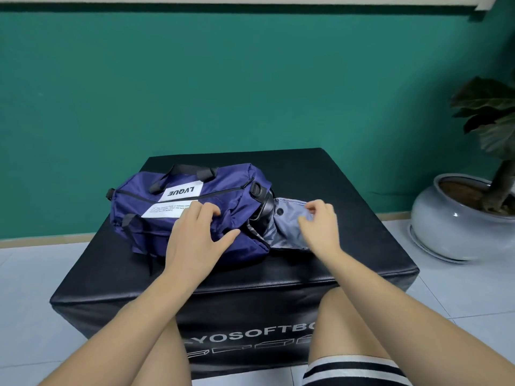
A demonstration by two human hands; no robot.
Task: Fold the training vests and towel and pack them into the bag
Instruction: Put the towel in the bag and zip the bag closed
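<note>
Bag (pixel 223 188) sits on black bench (pixel 342 246). L hand (pixel 195 232) presses on bag, fingers spread; R hand (pixel 320 221) pinches grey lining (pixel 284 232) sticking out at bag's end. Vests/towel not in view. Prob. bag-opening step; next: hold the opening wide.

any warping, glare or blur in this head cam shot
Head view: wide-angle distortion bows the foot of the wall; light is soft and even, faint shadow under the blue duffel bag; small glare spot on the ceramic plant pot; the right hand pinching the grey lining looks slightly soft.
</note>
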